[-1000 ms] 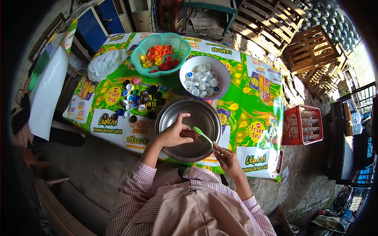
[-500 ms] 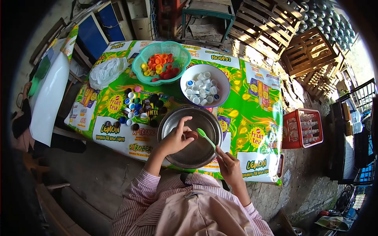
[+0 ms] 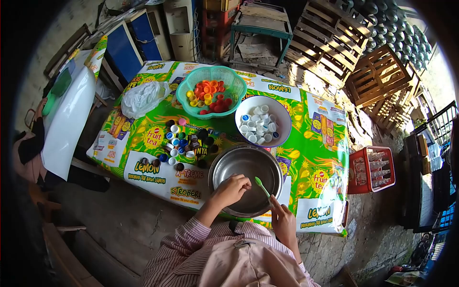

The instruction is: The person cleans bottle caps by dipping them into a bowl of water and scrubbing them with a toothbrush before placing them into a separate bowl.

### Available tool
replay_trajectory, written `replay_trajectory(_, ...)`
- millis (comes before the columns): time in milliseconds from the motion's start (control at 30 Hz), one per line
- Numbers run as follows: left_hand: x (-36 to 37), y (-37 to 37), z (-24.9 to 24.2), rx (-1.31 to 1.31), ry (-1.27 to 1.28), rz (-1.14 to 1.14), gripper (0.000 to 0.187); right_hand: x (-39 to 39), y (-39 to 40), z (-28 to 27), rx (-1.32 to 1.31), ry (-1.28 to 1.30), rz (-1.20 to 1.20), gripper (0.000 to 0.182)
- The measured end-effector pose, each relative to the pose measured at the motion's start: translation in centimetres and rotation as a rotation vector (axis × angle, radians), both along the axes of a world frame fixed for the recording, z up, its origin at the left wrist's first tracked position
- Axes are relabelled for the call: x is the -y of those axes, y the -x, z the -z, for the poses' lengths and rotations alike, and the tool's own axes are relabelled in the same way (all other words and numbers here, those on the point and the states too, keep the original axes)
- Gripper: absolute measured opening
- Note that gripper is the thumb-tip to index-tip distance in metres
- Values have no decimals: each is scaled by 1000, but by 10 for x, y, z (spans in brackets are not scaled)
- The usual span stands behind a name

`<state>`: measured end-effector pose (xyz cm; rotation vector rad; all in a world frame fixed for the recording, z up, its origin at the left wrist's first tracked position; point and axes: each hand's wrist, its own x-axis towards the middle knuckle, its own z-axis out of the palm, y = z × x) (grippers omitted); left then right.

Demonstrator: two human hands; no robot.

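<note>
My left hand (image 3: pixel 231 191) is over the near side of a steel bowl (image 3: pixel 239 165), its fingers curled closed. They hide the brown bottle cap that showed in this hand a moment ago. In my right hand (image 3: pixel 285 222) is a green toothbrush (image 3: pixel 263 188), gripped by the handle with its head pointing up and left over the bowl. The brush head is a little apart from my left fingers. Left of the bowl lie loose bottle caps (image 3: pixel 175 142) in white, blue, green and dark colours.
Behind the bowl stand a white basin (image 3: pixel 287 122) of white caps and a mint basket (image 3: pixel 241 91) of orange, yellow and red caps. A crumpled plastic bag (image 3: pixel 143 99) lies at the table's left. A red crate (image 3: pixel 353 170) of bottles stands at right. Another person's hand (image 3: pixel 40 108) shows far left.
My left hand has turned and its spread fingers have closed, so the brown cap is out of sight. The view has shifted, moving the table right and down in the picture. The toothbrush remains in my right hand.
</note>
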<state>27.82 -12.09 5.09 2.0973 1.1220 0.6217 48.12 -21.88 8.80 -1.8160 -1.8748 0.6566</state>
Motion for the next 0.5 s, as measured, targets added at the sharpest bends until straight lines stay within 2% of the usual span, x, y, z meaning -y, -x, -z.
replay_trajectory(33, -3, 2, -2, 0, -3, -4, 13, 0, 2, -1, 23, 26, 3, 40)
replay_trajectory(100, -7, 6, -9, 281, 176, -12, 12, 4, 5, 6, -34, -23, 12, 40)
replay_trajectory(133, -14, 12, -11, 267, 226, -33, 14, 5, 5, 11, -8, -50, 14, 42)
replay_trajectory(300, -77, 51, -40, 250, -8, -220, 13, 6, 14, 11, 39, -76, 38, 45)
replay_trajectory(367, -114, 73, -41, 127, -226, -303, 15, 7, 19, 12, 29, -89, 50, 45)
replay_trajectory(500, -175, 107, -47, 45, -414, -435, 18, 10, 32, 13, 25, -102, 112, 42)
